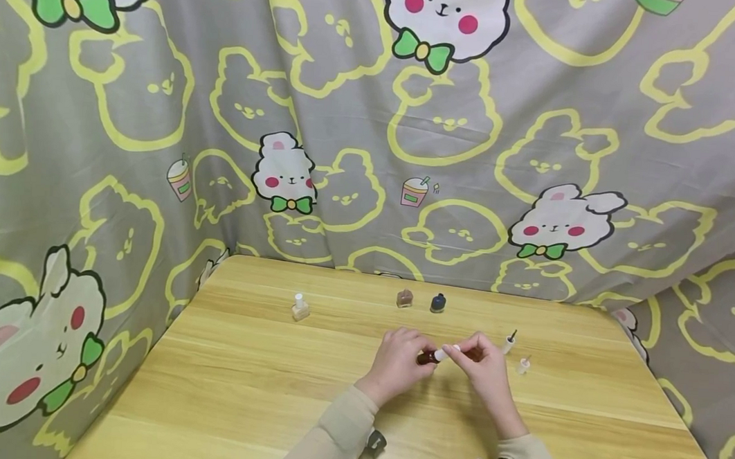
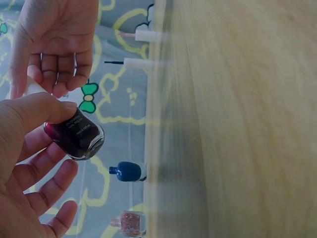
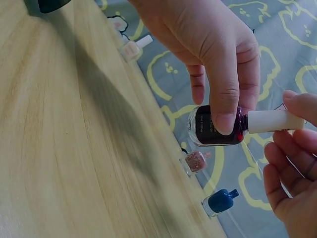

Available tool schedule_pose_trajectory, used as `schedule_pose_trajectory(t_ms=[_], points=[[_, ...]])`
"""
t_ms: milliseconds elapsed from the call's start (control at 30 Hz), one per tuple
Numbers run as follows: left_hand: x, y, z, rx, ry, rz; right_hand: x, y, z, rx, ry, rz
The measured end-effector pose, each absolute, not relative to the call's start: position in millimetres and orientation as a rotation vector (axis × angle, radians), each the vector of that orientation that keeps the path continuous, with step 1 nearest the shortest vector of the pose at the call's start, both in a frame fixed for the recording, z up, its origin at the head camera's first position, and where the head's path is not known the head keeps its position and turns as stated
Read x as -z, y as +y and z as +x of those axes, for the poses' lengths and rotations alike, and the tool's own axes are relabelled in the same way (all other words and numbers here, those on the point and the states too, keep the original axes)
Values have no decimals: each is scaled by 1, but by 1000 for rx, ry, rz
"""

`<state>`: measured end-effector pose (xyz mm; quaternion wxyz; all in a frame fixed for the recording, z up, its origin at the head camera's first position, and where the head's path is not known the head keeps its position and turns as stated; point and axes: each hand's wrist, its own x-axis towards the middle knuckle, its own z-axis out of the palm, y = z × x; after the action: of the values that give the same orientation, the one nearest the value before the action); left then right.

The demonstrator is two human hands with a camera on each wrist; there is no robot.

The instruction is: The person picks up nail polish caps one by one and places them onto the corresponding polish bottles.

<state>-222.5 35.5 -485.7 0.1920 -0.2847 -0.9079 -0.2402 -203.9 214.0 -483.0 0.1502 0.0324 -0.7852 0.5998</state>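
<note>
- One rounded clear-glass nail polish bottle, dark red, black-labelled [image 3: 204, 133]: I am holding it above the light wood-grain tabletop [image 1: 247, 383], tipped sideways, neck facing right, seemingly to present its cap to my other hand.
- My left hand [image 1: 401, 363]: the thumb is pressing the label, a finger is backing the glass, and the others are spreading loosely, apparently because that pinch is bearing the weight.
- My right hand [image 1: 486, 374]: thumb and fingertips are pinching the bottle's long white cylindrical cap [image 3: 270, 121] near its outer end; whether the thread is engaging, I cannot tell.
- Two white caps, one dark-brushed [image 1: 509, 344], one pink-brushed [image 1: 524, 366]: standing brush-up at right, presumably keeping bristles off the wood.
- Uncapped squarish glittery-pink glass bottle [image 1: 405, 299] and uncapped rounded dark-blue glass bottle [image 1: 438, 303]: standing near each other on the far side, likely avoiding knocks.
- Squarish pale-beige glass bottle [image 1: 301, 312]: standing far left, wearing its white cap, perhaps being kept apart.
</note>
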Motion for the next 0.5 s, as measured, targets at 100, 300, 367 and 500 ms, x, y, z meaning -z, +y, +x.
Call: schedule_pose_trajectory(t_ms=[100, 300, 367, 500], points=[[486, 35, -223, 676, -2553, -794, 483, 213, -204, -1705, -2262, 119], [486, 31, -227, 684, -2562, -756, 482, 214, -204, -1666, -2294, 129], [486, 29, -229, 694, -2561, -735, 481, 215, -204, -1668, -2294, 123], [485, 25, -233, 733, -2555, -687, 481, 217, -204, -1678, -2271, 120]])
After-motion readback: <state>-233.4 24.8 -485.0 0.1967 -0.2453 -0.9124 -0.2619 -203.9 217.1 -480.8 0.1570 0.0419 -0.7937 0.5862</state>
